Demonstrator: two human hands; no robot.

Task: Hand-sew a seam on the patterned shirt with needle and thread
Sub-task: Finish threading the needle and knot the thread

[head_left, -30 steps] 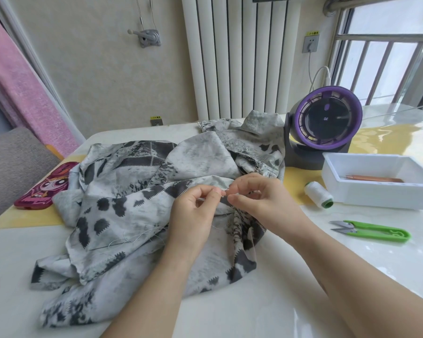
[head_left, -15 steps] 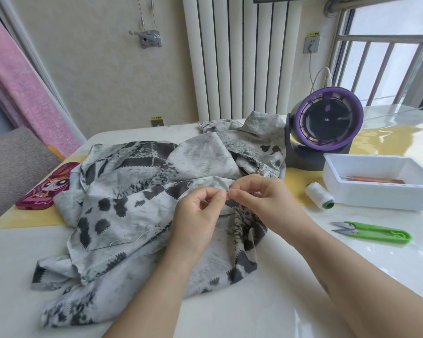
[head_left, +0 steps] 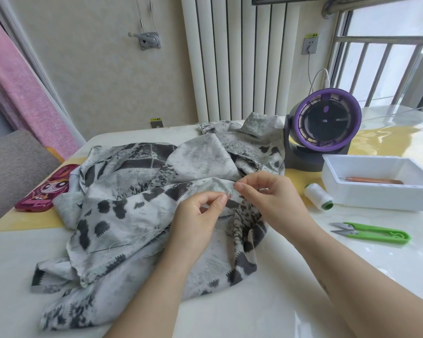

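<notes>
- Yellow sticker (head_left: 311, 35) above the wall socket (head_left: 310, 46), right of the radiator (head_left: 232, 57): dark characters, too small to read.
- Second yellow sticker (head_left: 156, 120) on the low socket (head_left: 156, 124), lower left of the radiator: same type, illegible.
- Phone case (head_left: 47, 191), far lower left of the radiator: cartoon figure; pink lettering at its near end, not legible.
- Fan (head_left: 325, 120), lower right of the radiator: small light mark at the hub, unreadable.

I count 1 shirt (head_left: 137, 191), 2 hands: left hand (head_left: 195, 220), right hand (head_left: 276, 203). 1 fan (head_left: 325, 123) at 1 o'clock, 1 tray (head_left: 376, 198), 1 spool (head_left: 318, 197), 1 snips (head_left: 374, 231) at 3, 1 phone (head_left: 47, 191) at 9.
</notes>
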